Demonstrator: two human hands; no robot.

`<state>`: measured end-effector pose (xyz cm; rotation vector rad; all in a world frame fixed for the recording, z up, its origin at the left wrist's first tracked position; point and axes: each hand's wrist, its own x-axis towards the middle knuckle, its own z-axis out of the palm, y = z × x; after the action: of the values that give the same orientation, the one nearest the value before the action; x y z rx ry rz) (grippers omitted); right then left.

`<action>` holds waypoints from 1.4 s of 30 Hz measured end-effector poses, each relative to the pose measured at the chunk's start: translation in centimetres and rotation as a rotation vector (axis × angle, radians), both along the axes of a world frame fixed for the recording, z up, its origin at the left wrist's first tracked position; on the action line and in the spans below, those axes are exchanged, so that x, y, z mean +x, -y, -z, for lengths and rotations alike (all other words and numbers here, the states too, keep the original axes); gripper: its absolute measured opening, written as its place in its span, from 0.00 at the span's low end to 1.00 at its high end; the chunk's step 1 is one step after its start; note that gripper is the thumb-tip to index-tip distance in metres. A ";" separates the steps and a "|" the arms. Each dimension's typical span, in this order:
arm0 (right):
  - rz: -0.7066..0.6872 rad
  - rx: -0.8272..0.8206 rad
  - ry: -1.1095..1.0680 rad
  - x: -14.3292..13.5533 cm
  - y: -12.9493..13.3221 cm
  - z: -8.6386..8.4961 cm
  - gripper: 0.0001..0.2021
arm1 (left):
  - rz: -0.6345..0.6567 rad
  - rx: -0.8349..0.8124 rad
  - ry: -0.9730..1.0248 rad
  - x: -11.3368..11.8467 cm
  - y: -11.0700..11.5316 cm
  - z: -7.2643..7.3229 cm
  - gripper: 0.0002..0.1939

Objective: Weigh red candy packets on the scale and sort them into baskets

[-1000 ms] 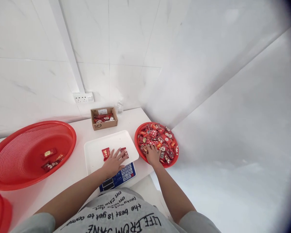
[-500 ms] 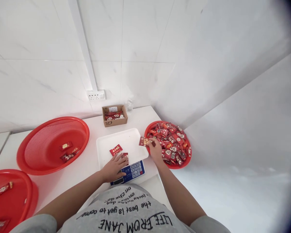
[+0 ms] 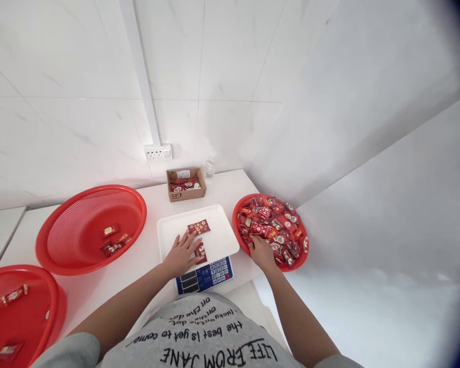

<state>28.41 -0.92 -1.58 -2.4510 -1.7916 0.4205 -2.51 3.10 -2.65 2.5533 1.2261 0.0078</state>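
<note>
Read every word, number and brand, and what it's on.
"SF": cardboard box.
"LIFE FROM JANE": T-shirt.
"the best Is yet to come": T-shirt.
"lucky": T-shirt.
"on the dot": T-shirt.
"456", "123", "0": scale keypad.
Too small or blurred: snack packets, box label, other keys, other shirt print.

A clear container (image 3: 209, 169) stands near the wall (image 3: 237, 125) with white sockets (image 3: 157, 152).

Packets (image 3: 203, 227) on tray (image 3: 223, 232), box (image 3: 187, 194) behind
</note>
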 end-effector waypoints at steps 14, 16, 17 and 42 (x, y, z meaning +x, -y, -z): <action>-0.151 -0.228 0.196 1.2 -0.5 -1.3 0.20 | -0.125 -0.012 -0.020 -0.8 0.4 0.2 0.26; -0.161 -0.235 0.201 1.1 -0.8 -1.4 0.19 | -0.139 -0.001 -0.013 -1.1 0.6 0.2 0.26; -0.159 -0.238 0.204 1.1 -0.9 -1.4 0.18 | -0.142 0.002 -0.012 -1.2 0.7 0.2 0.26; -0.137 -0.270 0.082 3.1 -1.6 -4.2 0.21 | -0.154 0.049 -0.024 -1.3 1.3 0.8 0.28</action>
<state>31.55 0.68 2.59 -2.5582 -2.0683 0.6186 -3.80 1.78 -3.42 2.5002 1.4461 0.0414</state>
